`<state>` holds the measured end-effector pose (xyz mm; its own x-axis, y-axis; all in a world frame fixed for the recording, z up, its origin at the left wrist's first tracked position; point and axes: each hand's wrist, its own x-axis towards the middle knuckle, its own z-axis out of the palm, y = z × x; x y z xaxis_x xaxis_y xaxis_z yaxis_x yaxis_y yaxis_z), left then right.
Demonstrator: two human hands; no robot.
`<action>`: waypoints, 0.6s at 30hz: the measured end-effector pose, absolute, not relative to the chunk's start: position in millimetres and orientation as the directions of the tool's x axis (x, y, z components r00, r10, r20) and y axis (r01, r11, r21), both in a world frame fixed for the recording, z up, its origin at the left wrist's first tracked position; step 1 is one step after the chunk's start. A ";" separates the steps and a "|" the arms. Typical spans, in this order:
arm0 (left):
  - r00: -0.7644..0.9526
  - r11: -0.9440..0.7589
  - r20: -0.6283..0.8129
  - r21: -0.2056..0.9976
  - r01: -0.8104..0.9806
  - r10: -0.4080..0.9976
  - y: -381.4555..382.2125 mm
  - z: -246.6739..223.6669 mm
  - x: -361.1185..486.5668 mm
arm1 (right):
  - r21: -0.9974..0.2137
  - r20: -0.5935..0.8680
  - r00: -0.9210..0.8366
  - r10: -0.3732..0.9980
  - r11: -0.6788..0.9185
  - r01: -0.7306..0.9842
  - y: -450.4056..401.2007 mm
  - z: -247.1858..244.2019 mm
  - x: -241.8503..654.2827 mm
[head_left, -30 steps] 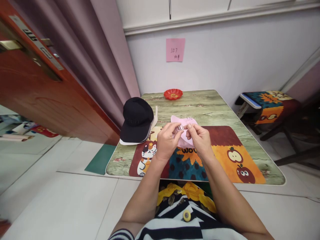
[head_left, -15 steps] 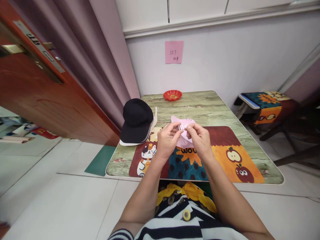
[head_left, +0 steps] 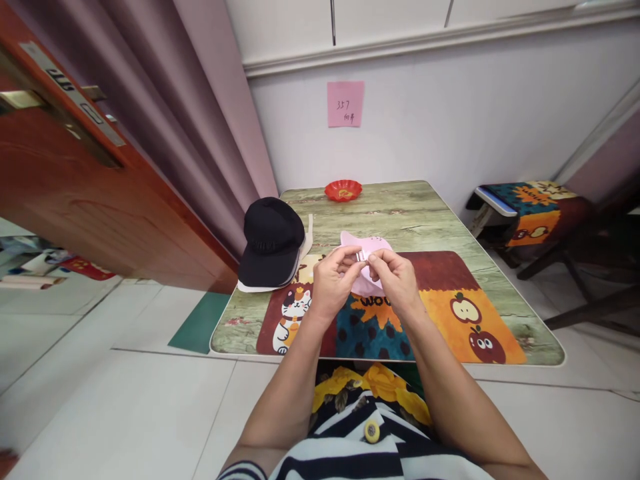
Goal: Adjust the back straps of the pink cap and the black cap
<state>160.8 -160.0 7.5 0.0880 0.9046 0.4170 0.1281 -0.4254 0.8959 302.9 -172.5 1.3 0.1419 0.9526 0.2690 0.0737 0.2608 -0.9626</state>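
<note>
Together, the left hand (head_left: 334, 279) and right hand (head_left: 396, 275) pinched a small buckle (head_left: 362, 255) between closed fingertips, above the pink cap (head_left: 369, 284) on the patterned mat (head_left: 445, 273), right of the black cap (head_left: 273, 243).

Single head-worn view: looks forward and steeply down from above the striped shirt (head_left: 345, 453); wood-patterned rectangular table (head_left: 400, 217) at close range, mid-frame; pale wall (head_left: 425, 113) beyond.

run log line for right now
left hand: pinching small shiny piece | right hand: fingertips beside it | pink cap: at both hands | black cap: table's left
</note>
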 end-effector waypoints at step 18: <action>0.175 -0.386 0.364 0.915 0.116 0.915 -161.1 10.0 155.1 | -0.936 0.322 0.059 0.945 0.308 0.167 -172.5 -0.7 313.9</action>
